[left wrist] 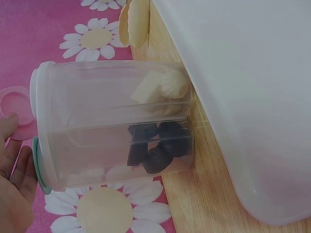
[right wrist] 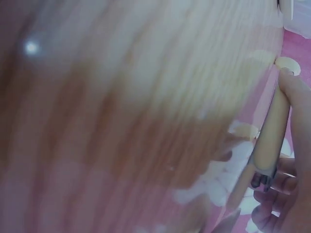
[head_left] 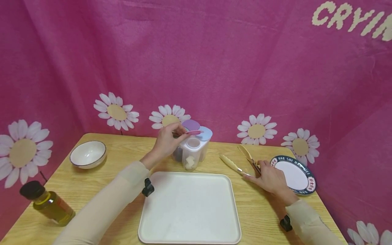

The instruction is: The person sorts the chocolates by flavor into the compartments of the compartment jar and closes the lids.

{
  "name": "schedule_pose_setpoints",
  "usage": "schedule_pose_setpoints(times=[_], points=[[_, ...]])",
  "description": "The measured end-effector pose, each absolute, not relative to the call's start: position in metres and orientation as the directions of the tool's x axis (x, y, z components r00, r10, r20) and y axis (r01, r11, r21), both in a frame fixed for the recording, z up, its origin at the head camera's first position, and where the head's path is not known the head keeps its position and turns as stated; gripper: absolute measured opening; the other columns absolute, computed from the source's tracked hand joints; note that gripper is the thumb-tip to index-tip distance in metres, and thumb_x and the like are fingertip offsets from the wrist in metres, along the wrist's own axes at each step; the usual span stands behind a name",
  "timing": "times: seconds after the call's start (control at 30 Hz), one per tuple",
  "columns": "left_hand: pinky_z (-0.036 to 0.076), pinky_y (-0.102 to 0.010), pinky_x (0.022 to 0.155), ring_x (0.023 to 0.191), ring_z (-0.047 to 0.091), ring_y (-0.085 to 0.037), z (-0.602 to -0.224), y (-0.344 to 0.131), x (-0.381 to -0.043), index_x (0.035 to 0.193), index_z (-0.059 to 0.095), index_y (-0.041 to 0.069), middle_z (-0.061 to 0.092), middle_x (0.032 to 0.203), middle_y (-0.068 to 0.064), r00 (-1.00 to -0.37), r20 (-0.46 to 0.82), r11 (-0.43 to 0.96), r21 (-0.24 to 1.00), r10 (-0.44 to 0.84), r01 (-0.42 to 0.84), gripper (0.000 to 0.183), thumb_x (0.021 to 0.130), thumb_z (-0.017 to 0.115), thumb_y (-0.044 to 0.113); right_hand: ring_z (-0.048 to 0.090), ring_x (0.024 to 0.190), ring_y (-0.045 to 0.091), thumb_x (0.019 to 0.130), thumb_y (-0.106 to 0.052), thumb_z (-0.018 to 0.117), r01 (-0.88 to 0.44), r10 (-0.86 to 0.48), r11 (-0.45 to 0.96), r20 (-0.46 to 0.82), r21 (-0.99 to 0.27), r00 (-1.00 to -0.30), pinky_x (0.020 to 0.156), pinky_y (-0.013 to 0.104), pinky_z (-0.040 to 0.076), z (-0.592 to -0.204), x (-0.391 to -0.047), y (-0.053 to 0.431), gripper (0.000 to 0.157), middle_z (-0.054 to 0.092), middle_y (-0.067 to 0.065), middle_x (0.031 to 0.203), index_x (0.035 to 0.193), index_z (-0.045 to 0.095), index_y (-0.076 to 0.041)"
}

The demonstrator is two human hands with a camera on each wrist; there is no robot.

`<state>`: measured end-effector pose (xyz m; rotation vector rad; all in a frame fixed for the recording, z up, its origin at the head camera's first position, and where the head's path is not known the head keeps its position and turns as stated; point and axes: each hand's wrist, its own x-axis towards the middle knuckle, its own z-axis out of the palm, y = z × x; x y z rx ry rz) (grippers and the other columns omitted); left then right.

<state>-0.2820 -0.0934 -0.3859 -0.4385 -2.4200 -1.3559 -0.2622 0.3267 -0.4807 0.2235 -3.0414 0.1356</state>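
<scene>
My left hand (head_left: 169, 137) pinches the raised pink lid (head_left: 196, 132) of a clear divided container (head_left: 192, 153) behind the tray. The round opening under that lid shows, with cream-white pieces (left wrist: 163, 90) low in that compartment. Dark pieces (left wrist: 158, 145) lie in the neighbouring one, below a green lid (left wrist: 41, 167). Purple (head_left: 191, 125) and light blue (head_left: 206, 133) lids cover other compartments. On the right, my right hand (head_left: 272, 177) holds a pair of tongs (head_left: 231, 163) with cream scalloped tips spread apart. Thumb and fingers are on opposite sides of the tongs in the right wrist view.
A white tray (head_left: 190, 207) lies at the front middle of the wooden table (head_left: 122, 149). To the left are a white bowl (head_left: 88, 154) and an oil bottle (head_left: 53, 207) with a black cap. An oval plate (head_left: 292, 175) with a dark patterned rim is beside my right hand.
</scene>
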Motion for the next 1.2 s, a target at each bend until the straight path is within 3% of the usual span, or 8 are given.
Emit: schedule_pose_setpoints(times=[0.33, 0.53, 0.7, 0.8, 0.93, 1.0, 1.2], points=[[0.064, -0.041, 0.089, 0.095, 0.071, -0.025, -0.386, -0.095, -0.283, 0.102, 0.072, 0.008, 0.076, 0.101, -0.01, -0.887, 0.446, 0.507, 0.741, 0.119, 0.44, 0.013, 0.095, 0.08, 0.015, 0.055, 0.072, 0.021, 0.078, -0.093, 0.06, -0.148, -0.141, 0.987, 0.102, -0.061, -0.985, 0.053, 0.036, 0.044, -0.486, -0.261, 0.327, 0.103, 0.06, 0.012, 0.094, 0.121, 0.06, 0.001], [0.064, -0.043, 0.09, 0.096, 0.072, -0.026, -0.385, -0.095, -0.282, 0.102, 0.072, 0.007, 0.076, 0.101, -0.011, -0.882, 0.454, 0.499, 0.74, 0.125, 0.451, 0.013, 0.094, 0.08, 0.013, 0.066, 0.088, 0.032, 0.083, -0.086, 0.062, -0.159, -0.141, 0.982, 0.17, -0.096, -0.975, 0.059, 0.046, 0.055, -0.474, -0.257, 0.327, 0.102, 0.066, 0.022, 0.113, 0.137, 0.057, 0.001], [0.063, -0.043, 0.091, 0.096, 0.072, -0.027, -0.386, -0.095, -0.283, 0.101, 0.072, 0.006, 0.076, 0.1, -0.011, -0.883, 0.452, 0.492, 0.745, 0.126, 0.451, 0.013, 0.094, 0.081, 0.013, 0.068, 0.111, 0.044, 0.089, -0.075, 0.065, -0.22, -0.18, 0.965, 0.254, -0.14, -0.95, 0.065, 0.053, 0.06, -0.452, -0.256, 0.316, 0.091, 0.066, 0.027, 0.131, 0.144, 0.054, -0.003], [0.063, -0.044, 0.09, 0.095, 0.071, -0.027, -0.386, -0.095, -0.283, 0.101, 0.072, 0.006, 0.076, 0.099, -0.012, -0.884, 0.451, 0.489, 0.747, 0.127, 0.451, 0.013, 0.094, 0.08, 0.013, 0.069, 0.108, 0.041, 0.091, -0.069, 0.068, -0.27, -0.21, 0.949, 0.313, -0.163, -0.926, 0.062, 0.047, 0.059, -0.437, -0.259, 0.304, 0.083, 0.067, 0.023, 0.131, 0.143, 0.055, -0.005], [0.063, -0.043, 0.091, 0.095, 0.071, -0.026, -0.385, -0.095, -0.283, 0.101, 0.072, 0.007, 0.075, 0.1, -0.011, -0.887, 0.444, 0.49, 0.749, 0.127, 0.445, 0.013, 0.094, 0.08, 0.014, 0.067, 0.09, 0.03, 0.092, -0.061, 0.071, -0.332, -0.243, 0.924, 0.376, -0.192, -0.894, 0.059, 0.036, 0.051, -0.418, -0.265, 0.279, 0.075, 0.069, 0.018, 0.124, 0.141, 0.057, -0.007], [0.063, -0.043, 0.091, 0.096, 0.071, -0.026, -0.385, -0.095, -0.282, 0.101, 0.072, 0.007, 0.075, 0.1, -0.011, -0.886, 0.445, 0.49, 0.749, 0.128, 0.447, 0.013, 0.094, 0.08, 0.014, 0.065, 0.088, 0.028, 0.094, -0.057, 0.071, -0.361, -0.258, 0.905, 0.389, -0.223, -0.885, 0.062, 0.036, 0.051, -0.41, -0.268, 0.265, 0.071, 0.068, 0.016, 0.124, 0.142, 0.057, -0.007], [0.063, -0.043, 0.091, 0.095, 0.071, -0.026, -0.386, -0.095, -0.283, 0.1, 0.072, 0.007, 0.076, 0.099, -0.011, -0.883, 0.452, 0.49, 0.745, 0.128, 0.453, 0.013, 0.094, 0.08, 0.015, 0.068, 0.104, 0.034, 0.095, -0.047, 0.074, -0.466, -0.309, 0.838, 0.459, -0.284, -0.833, 0.079, 0.049, 0.058, -0.393, -0.273, 0.222, 0.06, 0.07, 0.015, 0.129, 0.139, 0.061, -0.007]])
